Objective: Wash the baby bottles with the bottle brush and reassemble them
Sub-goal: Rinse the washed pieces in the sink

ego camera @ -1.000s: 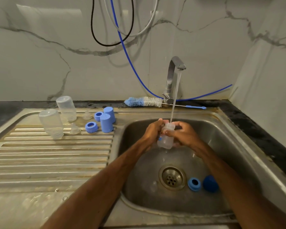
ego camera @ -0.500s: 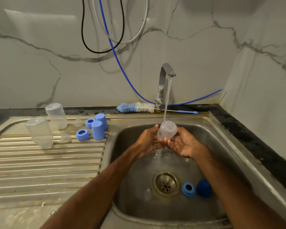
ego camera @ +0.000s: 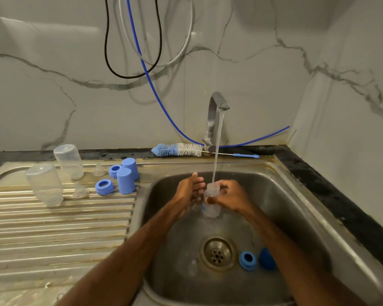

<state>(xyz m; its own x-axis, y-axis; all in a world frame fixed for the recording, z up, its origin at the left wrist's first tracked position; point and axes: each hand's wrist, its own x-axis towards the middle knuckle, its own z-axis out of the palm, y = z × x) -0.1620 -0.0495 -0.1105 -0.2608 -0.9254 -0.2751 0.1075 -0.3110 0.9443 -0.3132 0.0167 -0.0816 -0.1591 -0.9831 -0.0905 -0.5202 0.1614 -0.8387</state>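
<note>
Rinsing a baby bottle under the tap

The right grip (ego camera: 232,196) is a bare hand, and its fingers curl round a clear baby bottle (ego camera: 211,209) over the sink (ego camera: 274,195). Water (ego camera: 217,151) runs down from the tap (ego camera: 215,111) onto the top of the bottle. The left grip (ego camera: 189,188) is held flat with straight fingers, just beside the bottle, and holds nothing. I cannot tell if it touches the bottle. A blue ring (ego camera: 248,260) and a blue cap (ego camera: 266,259) lie on the sink floor near the drain (ego camera: 218,253). The bottle brush (ego camera: 179,149) lies on the worktop behind the sink, next to the tap. On the ribbed draining board (ego camera: 53,228) to the left, two clear bottles (ego camera: 45,184) stand upside down. Near them are two blue caps (ego camera: 125,181), two blue rings (ego camera: 104,186) and two clear teats (ego camera: 80,191).
</note>
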